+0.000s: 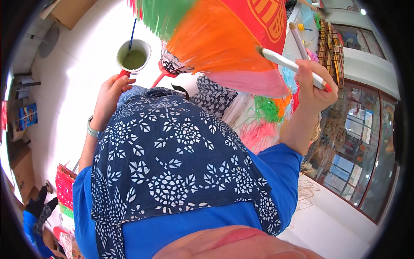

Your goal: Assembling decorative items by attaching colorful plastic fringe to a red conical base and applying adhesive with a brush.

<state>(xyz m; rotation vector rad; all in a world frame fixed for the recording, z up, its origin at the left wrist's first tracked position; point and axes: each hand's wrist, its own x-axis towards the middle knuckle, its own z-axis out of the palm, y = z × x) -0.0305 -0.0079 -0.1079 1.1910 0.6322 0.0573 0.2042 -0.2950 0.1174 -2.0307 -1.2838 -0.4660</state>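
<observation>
My left hand [111, 96] grips the red handle of a white cup [147, 51]. Dark green liquid [134, 60] fills its lower part, and a thin blue stick [133, 34] stands in it. My right hand [317, 84] is closed around a white-handled paintbrush [282, 60] with a red end. A second, greyish handle [298, 41] rises from the same hand. The white brush's bristles meet the orange part of a large coloured piece [220, 39], paper or cloth, banded green, orange, red and pink with a fringed edge. Whether they press on it I cannot tell.
Green, orange and pink shredded strands [263, 125] lie on a surface to the right. Beyond stands a glass-fronted cabinet [345, 142] with a dark red frame. A cardboard box [71, 13] is at the far left. My patterned navy apron [172, 164] fills the near middle.
</observation>
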